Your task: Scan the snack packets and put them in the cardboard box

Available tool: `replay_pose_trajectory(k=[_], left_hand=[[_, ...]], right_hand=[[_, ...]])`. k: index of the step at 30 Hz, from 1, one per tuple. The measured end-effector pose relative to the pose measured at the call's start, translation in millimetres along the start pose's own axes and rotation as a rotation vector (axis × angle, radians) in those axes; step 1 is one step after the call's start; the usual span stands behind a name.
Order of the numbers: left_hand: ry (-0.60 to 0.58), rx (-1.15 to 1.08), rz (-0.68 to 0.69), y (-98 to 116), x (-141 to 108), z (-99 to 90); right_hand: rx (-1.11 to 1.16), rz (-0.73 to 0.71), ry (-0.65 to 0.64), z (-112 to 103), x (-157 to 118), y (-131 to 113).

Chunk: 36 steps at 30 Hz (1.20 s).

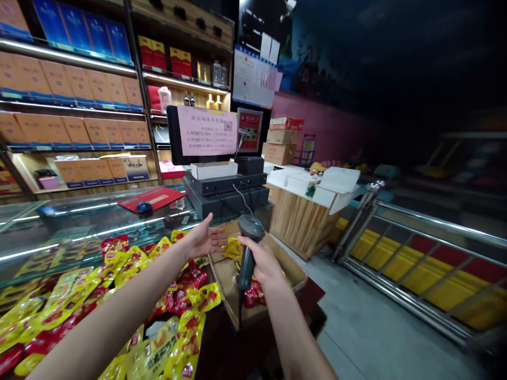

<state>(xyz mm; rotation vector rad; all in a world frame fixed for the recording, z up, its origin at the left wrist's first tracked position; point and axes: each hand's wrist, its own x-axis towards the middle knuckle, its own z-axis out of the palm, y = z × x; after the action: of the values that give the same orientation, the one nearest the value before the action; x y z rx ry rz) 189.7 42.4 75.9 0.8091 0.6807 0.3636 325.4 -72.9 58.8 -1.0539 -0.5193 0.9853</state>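
My right hand is wrapped round the handle of a dark grey barcode scanner, its head upward and its cable hanging below. My left hand is held out with fingers spread and nothing in it, beside the rim of an open cardboard box. A yellow packet and a red packet lie in that box, partly hidden by the scanner and my hand. To the left, under and around my left arm, spreads a heap of yellow and red snack packets.
Past the box stand a black cash drawer and a monitor with a pink paper sign. A mouse rests on a red mat on the glass counter. A metal railing runs along the right; boxed goods fill the shelves behind.
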Motion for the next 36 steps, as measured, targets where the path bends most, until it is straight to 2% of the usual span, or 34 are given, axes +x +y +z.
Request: replay_pose_trajectory(k=[4, 9, 15, 18, 22, 26, 30, 33, 36], left_hand=[[0.011, 0.017, -0.009, -6.7, 1.2, 0.1], [0.055, 0.008, 0.002, -27.0, -33.6, -21.1], [0.110, 0.002, -0.069, -79.8, -96.3, -60.0], [0.170, 0.017, -0.097, -108.1, -126.5, -71.7], [0.239, 0.033, -0.112, -136.0, -153.7, -75.3], [0.274, 0.040, -0.125, -153.5, -159.3, -75.9], [0.271, 0.024, -0.094, -161.5, -156.4, -75.7], [0.229, 0.037, -0.021, -164.6, -155.9, -72.3], [0.210, 0.083, 0.103, -169.2, -154.3, -72.9]], right_hand=[[-0.011, 0.033, -0.042, -7.0, -8.6, 6.2], [0.044, 0.144, -0.187, 3.2, -37.7, 26.8], [-0.009, 0.319, -0.314, 10.6, -91.5, 65.9], [-0.031, 0.421, -0.291, 5.9, -110.0, 91.9], [-0.047, 0.400, -0.237, -3.0, -120.8, 122.3], [-0.098, 0.360, -0.202, -7.5, -122.1, 136.1], [-0.023, 0.402, -0.170, -2.7, -120.6, 134.0], [0.097, 0.493, -0.272, 8.2, -122.6, 129.6], [0.082, 0.501, -0.339, 22.9, -128.4, 125.8]])
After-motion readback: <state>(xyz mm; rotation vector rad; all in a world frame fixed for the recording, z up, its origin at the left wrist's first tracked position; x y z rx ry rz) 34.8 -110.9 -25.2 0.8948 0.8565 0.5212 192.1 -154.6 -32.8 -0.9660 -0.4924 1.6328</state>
